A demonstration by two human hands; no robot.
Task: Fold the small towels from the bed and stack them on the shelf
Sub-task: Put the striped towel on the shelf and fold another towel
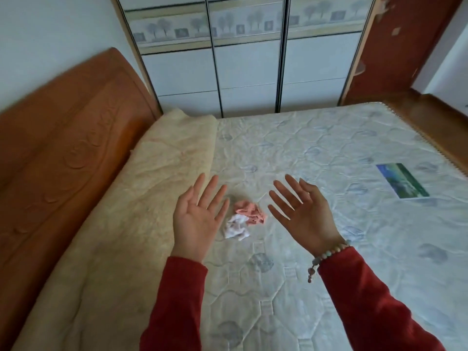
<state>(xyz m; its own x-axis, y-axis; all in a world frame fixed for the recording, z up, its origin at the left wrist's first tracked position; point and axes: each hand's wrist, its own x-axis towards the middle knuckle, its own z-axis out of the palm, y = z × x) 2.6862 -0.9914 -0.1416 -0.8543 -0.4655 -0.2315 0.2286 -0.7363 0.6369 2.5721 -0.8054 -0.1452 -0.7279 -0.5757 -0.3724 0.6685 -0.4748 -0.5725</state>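
Two crumpled small towels, pink towel point(250, 211) and white towel point(236, 227), on bed point(304, 153): likely light, limp; pinch corners; left hand point(200, 214) and right hand point(304, 211) spread, empty.

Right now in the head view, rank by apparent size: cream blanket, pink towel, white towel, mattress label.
1. cream blanket, by far largest.
2. mattress label.
3. pink towel and white towel: both crumpled, look about alike, so unranked.

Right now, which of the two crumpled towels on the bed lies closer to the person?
The white towel, beside the left hand. The pink towel touches it but lies farther up the mattress.
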